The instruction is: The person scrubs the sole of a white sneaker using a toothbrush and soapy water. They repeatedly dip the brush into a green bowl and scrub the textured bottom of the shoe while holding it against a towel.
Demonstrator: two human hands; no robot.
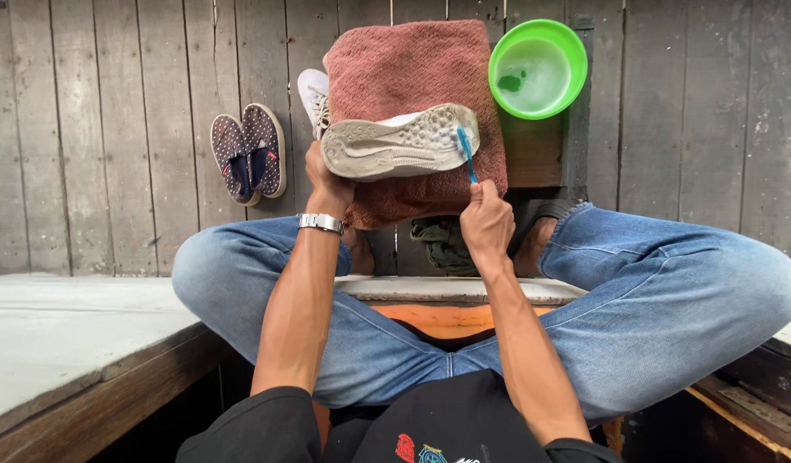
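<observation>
While the left hand (pixel 327 184) clamps the heel end of a white sneaker (pixel 400 144), the shoe lies on its side with the worn, studded sole turned toward the camera. The fingers wrap behind the heel and are mostly hidden; a metal wristwatch (pixel 320 223) sits just below the grip. The right hand (pixel 485 221) closes around the lower handle of a blue toothbrush (pixel 466 154), whose head touches the toe end of the sole, just above that hand. Directly beneath both grips, a reddish-brown towel (pixel 412 60) is spread over a low wooden stand and carries the sneaker. A second white sneaker (pixel 314 99) rests just above the left hand, partly tucked behind the towel. Up and to the right of the toothbrush grip, a green plastic basin (pixel 575 64) holds cloudy water. Well to the left of the left hand, a pair of dark dotted slip-on shoes (pixel 249 154) lies on the grey plank floor (pixel 95 129).
</observation>
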